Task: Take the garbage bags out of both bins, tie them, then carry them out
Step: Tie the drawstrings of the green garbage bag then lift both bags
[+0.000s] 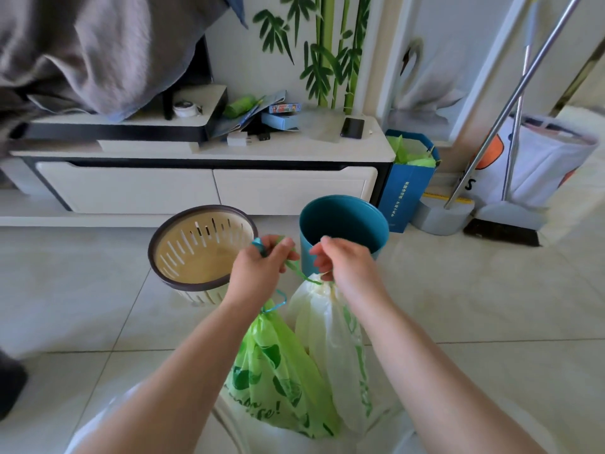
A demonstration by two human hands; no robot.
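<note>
Two bins stand on the floor tiles with no bag inside: a beige slotted bin (pixel 183 253) with a dark rim on the left, a teal bin (pixel 347 221) to its right. A green printed garbage bag (pixel 278 375) hangs below my left hand (pixel 258 267), which grips its blue drawstring and one end of a green drawstring. Beside it hangs a pale whitish garbage bag (pixel 330 339), gathered at the neck. My right hand (pixel 343 260) pinches the green drawstring at that neck. Both hands are in front of the bins.
A white TV cabinet (pixel 209 188) with clutter and a phone (pixel 352 127) runs behind the bins. A blue paper bag (pixel 406 188) stands at its right end. A dustpan (pixel 442 214), broom (pixel 504 227) and white tote (pixel 543 165) are at right. Grey cloth (pixel 82 50) hangs upper left.
</note>
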